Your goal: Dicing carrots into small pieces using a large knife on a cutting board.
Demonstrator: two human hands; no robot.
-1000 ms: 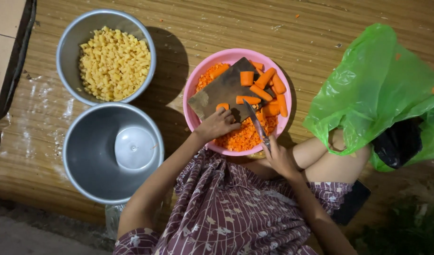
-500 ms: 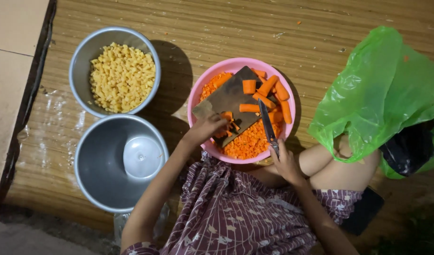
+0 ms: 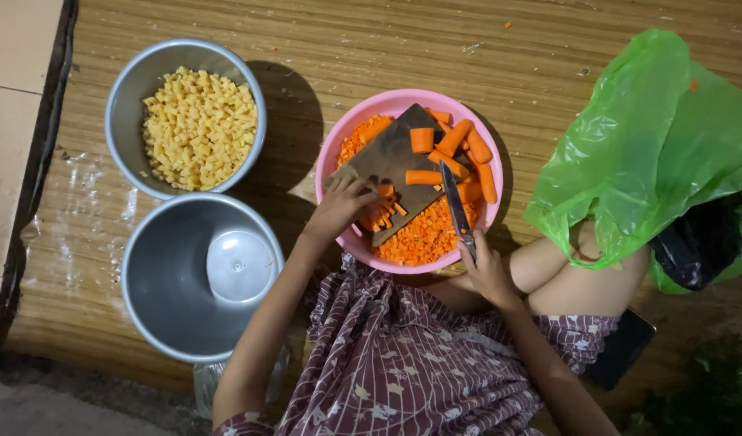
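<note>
While the right hand (image 3: 485, 270) closes around the handle of a narrow dark-bladed kitchen knife (image 3: 456, 208), the blade points away from the person over the round pink plastic basin (image 3: 330, 161), its tip lying among the carrot pieces on the board. That hand sits at the near rim of the basin, just beside the person's bare knee.

Inside the basin a dark rectangular wooden chopping board (image 3: 387, 161) lies tilted across the middle. The left hand (image 3: 342, 206) rests at the board's near left edge with its fingers curled down onto a small cluster of thin orange carrot sticks (image 3: 380, 211), pinning them against the wood. Thicker orange carrot chunks (image 3: 460, 149) are spread over the far right part of the board and basin, and a heap of finely diced orange carrot (image 3: 423, 238) fills the near side of the basin under the board's edge, with more showing at the far left side.

Left of the basin stands a round steel bowl of small yellow diced pieces (image 3: 197, 129); nearer the person, also left of the basin, is a larger round steel pot (image 3: 157, 299) holding only a pale round lid. Right of the basin a crumpled green plastic bag (image 3: 662, 145) lies on the straw-coloured woven mat (image 3: 306, 40), partly over the person's leg.
</note>
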